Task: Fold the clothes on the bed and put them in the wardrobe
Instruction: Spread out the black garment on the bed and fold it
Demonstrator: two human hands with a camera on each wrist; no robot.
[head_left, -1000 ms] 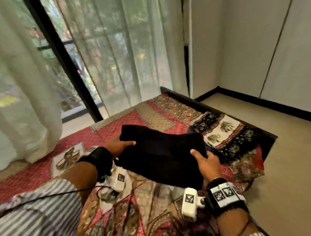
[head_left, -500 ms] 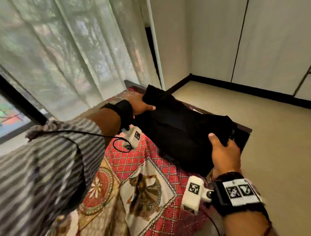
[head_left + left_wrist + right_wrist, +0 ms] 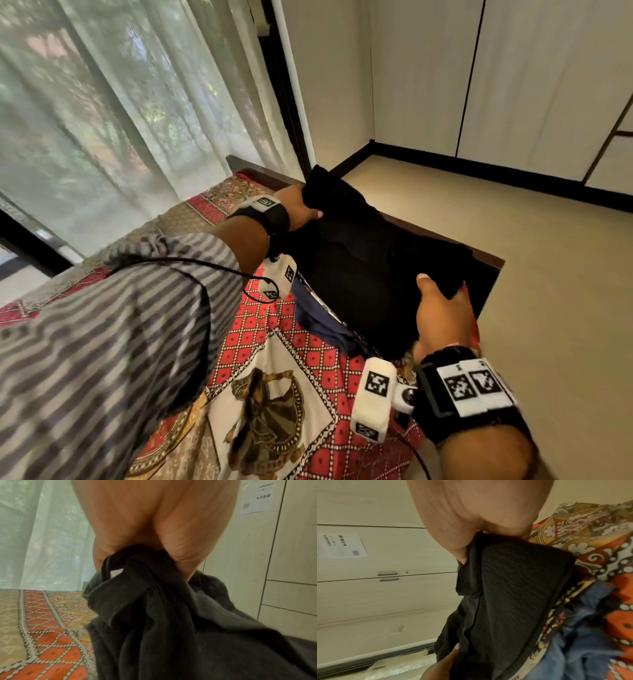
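The folded black cloth garment [image 3: 370, 260] is gripped at its far end by the left hand [image 3: 296, 209] and at its near end by the right hand [image 3: 442, 315], and is held above the foot of the bed with the red patterned cover [image 3: 274, 342]. A blue garment [image 3: 322, 318] lies beneath it. Closed pale wardrobe doors [image 3: 534, 78] stand beyond.

A sheer white curtain [image 3: 144, 102] hung across the window beside the bed's far edge. A printed paper sheet [image 3: 257, 497] was stuck on a pale panel. Beige floor [image 3: 548, 274] met a dark skirting [image 3: 479, 171].
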